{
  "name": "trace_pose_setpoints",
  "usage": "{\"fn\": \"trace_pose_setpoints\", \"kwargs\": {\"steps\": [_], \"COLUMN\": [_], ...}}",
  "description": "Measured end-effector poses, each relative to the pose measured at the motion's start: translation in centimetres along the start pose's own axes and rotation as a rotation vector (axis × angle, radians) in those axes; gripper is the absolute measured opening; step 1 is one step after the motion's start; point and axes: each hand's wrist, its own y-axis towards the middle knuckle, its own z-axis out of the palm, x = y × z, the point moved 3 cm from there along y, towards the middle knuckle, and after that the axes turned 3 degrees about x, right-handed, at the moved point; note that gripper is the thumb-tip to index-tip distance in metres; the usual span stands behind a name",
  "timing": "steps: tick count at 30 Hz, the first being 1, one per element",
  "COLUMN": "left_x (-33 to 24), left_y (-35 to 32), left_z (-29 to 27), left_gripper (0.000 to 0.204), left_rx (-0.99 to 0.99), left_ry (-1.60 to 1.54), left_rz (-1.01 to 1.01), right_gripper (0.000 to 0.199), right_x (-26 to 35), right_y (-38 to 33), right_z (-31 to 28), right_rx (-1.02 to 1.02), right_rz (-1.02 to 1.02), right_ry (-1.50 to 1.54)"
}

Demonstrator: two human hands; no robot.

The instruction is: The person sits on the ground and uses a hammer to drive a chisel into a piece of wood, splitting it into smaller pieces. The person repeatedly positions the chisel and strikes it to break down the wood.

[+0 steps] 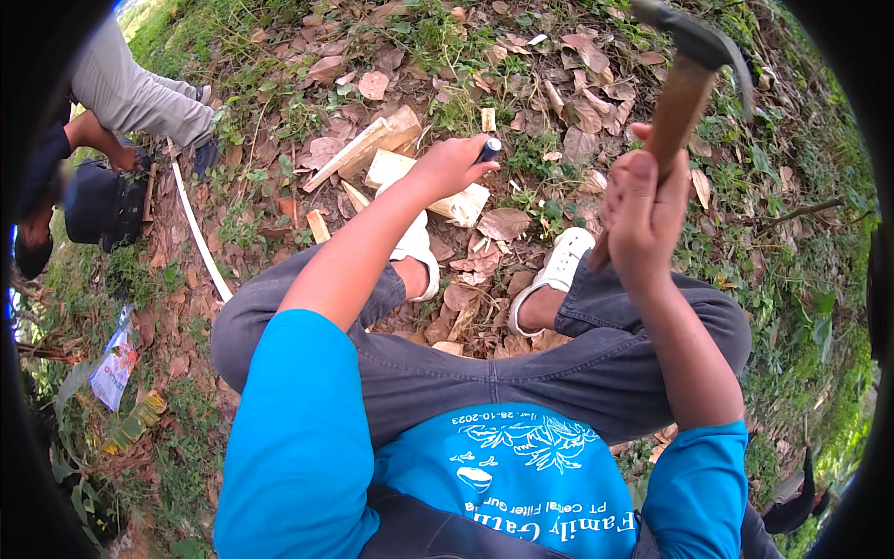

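Observation:
My right hand (643, 205) is raised, its fingers wrapped round the wooden handle of a hammer (678, 112). The dark metal head is up high, with a curved claw on one side. My left hand (452, 172) is closed round a dark-handled tool (488, 151); its pale metal end cap points up and the lower part is hidden. Below that hand lies a pale split piece of wood (464, 205), partly covered by my forearm. More split wood (372, 144) lies just beyond, on the leafy ground.
My white shoes (562, 265) flank the wood. Dry leaves (503, 224) and grass cover the ground. At the left, a person in grey trousers (140, 88) is beside a black bag (104, 205). A long pale strip (198, 224) and a plastic packet (115, 363) lie nearby.

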Motion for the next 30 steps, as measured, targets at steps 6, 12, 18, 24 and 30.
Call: {"fn": "trace_pose_setpoints", "kwargs": {"steps": [6, 12, 18, 24, 30], "left_x": [0.1, 1.6, 0.7, 1.7, 1.3], "left_y": [-0.1, -0.9, -0.4, -0.8, -1.5], "left_z": [0.5, 1.4, 0.2, 0.9, -0.6], "left_gripper": [0.034, 0.042, 0.030, 0.041, 0.031], "left_rx": [0.056, 0.054, 0.043, 0.039, 0.027], "left_ry": [-0.019, 0.047, -0.030, 0.013, -0.055], "left_rz": [-0.001, -0.011, -0.003, 0.005, -0.036], "right_gripper": [0.024, 0.026, 0.024, 0.021, 0.021], "right_x": [-5.6, 0.3, -4.6, -1.9, -1.6], "right_y": [-1.2, 0.5, -2.1, -1.2, -0.2], "right_z": [0.7, 0.6, 1.3, 1.8, 2.6], "right_rx": [0.301, -0.002, 0.307, 0.180, 0.327], "right_rz": [0.451, 0.052, 0.406, 0.059, 0.301], "right_ry": [-0.431, -0.065, -0.408, -0.155, -0.295]}}
